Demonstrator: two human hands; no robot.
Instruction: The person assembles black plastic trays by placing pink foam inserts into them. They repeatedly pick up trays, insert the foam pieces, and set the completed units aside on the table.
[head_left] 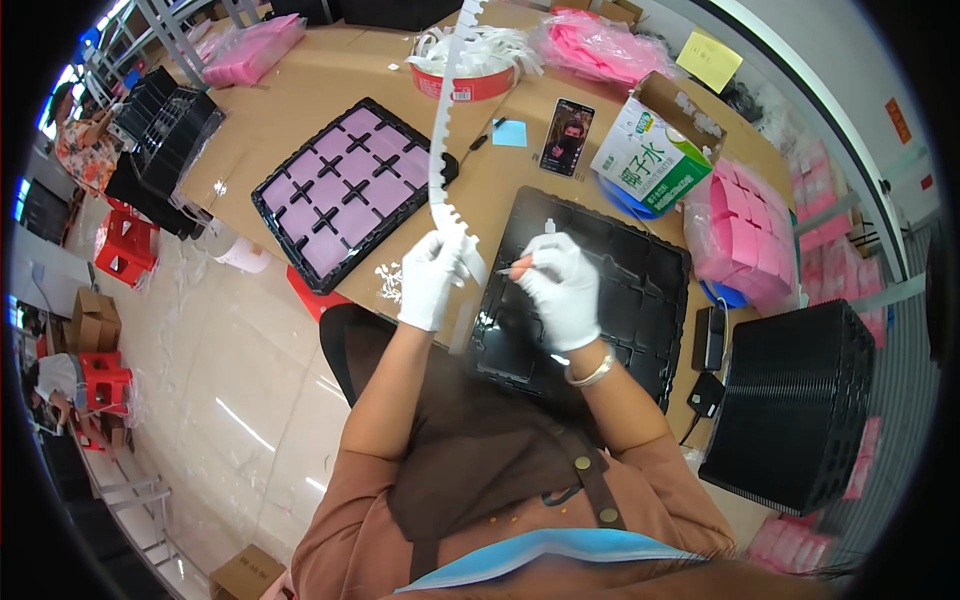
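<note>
A long white strip [441, 140] with a notched edge rises from my left hand [432, 280], which is gloved in white and closed on its lower part. My gloved right hand [562, 290] is pinched just to the right of the strip, thumb and forefinger together. A thin, small thing sticks out of that pinch, too small to make out. Bare skin shows at one fingertip of this glove. Beneath the right hand lies a black moulded plastic tray [640, 270] with compartments. A small white piece [550, 227] rests near its far edge.
Left on the table is a black tray with pinkish-purple sheet [350, 170]. Small white scraps [388, 282] lie by my left hand. Farther back are a red tub of strips [465, 85], a phone [566, 138] and a carton [655, 150]. Stacked black trays [790, 400] stand right.
</note>
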